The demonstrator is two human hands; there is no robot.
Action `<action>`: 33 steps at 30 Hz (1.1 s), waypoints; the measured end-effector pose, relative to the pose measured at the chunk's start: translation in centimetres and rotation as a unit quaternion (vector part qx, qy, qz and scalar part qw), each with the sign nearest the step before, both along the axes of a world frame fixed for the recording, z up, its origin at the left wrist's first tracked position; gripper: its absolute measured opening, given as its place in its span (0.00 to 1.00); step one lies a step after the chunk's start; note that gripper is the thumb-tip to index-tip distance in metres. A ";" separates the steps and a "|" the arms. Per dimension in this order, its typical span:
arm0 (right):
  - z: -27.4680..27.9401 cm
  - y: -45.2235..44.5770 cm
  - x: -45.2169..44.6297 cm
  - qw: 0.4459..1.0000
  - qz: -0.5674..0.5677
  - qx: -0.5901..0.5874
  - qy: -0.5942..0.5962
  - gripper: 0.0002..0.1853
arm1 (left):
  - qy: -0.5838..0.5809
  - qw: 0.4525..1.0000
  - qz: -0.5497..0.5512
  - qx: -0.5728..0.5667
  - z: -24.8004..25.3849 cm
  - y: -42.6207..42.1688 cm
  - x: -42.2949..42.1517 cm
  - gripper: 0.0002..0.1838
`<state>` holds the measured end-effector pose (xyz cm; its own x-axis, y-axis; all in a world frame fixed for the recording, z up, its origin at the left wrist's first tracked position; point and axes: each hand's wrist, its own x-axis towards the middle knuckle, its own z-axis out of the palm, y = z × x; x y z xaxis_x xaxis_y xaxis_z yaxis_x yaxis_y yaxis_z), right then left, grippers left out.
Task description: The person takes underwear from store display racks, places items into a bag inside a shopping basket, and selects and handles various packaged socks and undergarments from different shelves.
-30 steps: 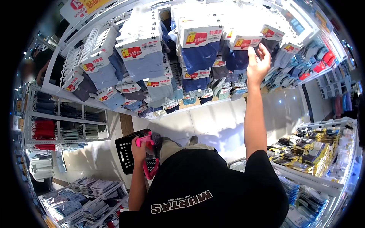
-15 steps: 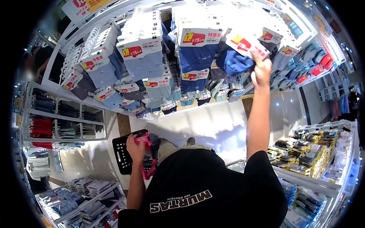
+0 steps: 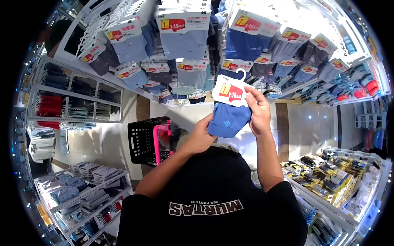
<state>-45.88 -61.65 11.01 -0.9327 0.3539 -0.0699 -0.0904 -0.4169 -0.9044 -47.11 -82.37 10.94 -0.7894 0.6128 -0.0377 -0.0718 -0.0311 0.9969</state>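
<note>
In front of my chest I hold a pair of folded blue underpants with small light-blue flowers, hung from a white hanger card with a red and yellow price label. My right hand grips the right edge of the card and cloth, thumb on the front. My left hand is closed on the lower left edge of the cloth; some of its fingers are hidden. The hook of the card points up. Below and left of my left hand stands a black shopping basket with its pink handle raised.
Ahead, a white rack carries rows of carded underwear in blue and grey. Folded clothes fill a shelf unit on the left and a lower shelf nearer me. Yellow and black packets lie in a bin at right.
My right hand has brought the blue underpants down from the rack to my chest. My left hand has let go of the basket's pink handle and taken hold of the cloth. The view has turned right.
</note>
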 end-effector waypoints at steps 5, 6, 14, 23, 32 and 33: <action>-0.1 -1.1 3.0 0.979 0.107 0.159 -0.073 0.13 | -0.060 0.995 0.070 -0.031 -1.1 -0.9 0.1 0.12; -0.5 -1.5 3.5 0.976 0.151 0.149 -0.044 0.20 | -0.048 0.994 0.094 -0.029 -1.0 -0.8 0.0 0.11; -2.8 -4.3 3.6 0.972 0.082 0.212 -0.066 0.07 | -0.040 0.987 0.099 -0.122 -0.7 -1.4 -0.2 0.09; -1.8 1.0 1.5 0.991 -0.057 0.113 0.047 0.31 | 0.094 0.978 0.089 -0.165 -4.0 -3.7 0.1 0.23; 7.1 17.8 -5.1 0.946 -0.204 0.068 0.244 0.18 | 0.311 0.775 0.275 -0.476 -10.3 -17.2 -2.6 0.28; 7.3 18.9 -6.2 0.942 -0.201 0.078 0.258 0.18 | 0.268 0.781 0.289 -0.484 -11.6 -18.4 -2.6 0.28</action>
<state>-52.06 -42.75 18.34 -0.6160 0.6541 0.4389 -0.6574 -0.1198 -0.7440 -49.67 -100.73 -0.67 -0.9850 0.0370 0.1683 0.1109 0.8836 0.4550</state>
